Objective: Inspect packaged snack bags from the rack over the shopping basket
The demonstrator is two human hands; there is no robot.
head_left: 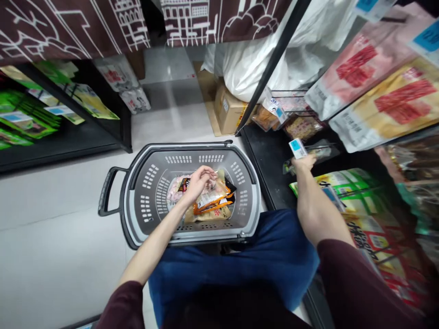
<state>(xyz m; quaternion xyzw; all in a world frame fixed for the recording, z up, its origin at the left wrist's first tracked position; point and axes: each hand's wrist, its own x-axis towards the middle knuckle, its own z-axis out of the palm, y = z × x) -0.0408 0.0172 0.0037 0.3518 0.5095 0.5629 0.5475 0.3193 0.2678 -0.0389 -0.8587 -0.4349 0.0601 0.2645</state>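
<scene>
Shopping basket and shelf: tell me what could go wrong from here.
The right hand is right by the price tag, so it might knock it askew. The jeans-clad legs are close to the basket; shifting could nudge it. The packages inside overlap, so lower ones might get squashed.

Pale floor (51,214) stretched across the left side, up to a black shelf (68,151) at the far left, where green packets (27,114) stood in a row with a yellow packet (94,103) to their right. A dark brown cloth (222,23) printed with white line drawings hung across the far side. Beyond the floor, right of centre, stood a cardboard box (228,109), with white plastic bags (248,68) bulging over it. On the right hung a pink pouch (363,55) and a yellow pouch (394,105); nearer lay green-and-white packets (360,180) and red packets (380,242).
</scene>
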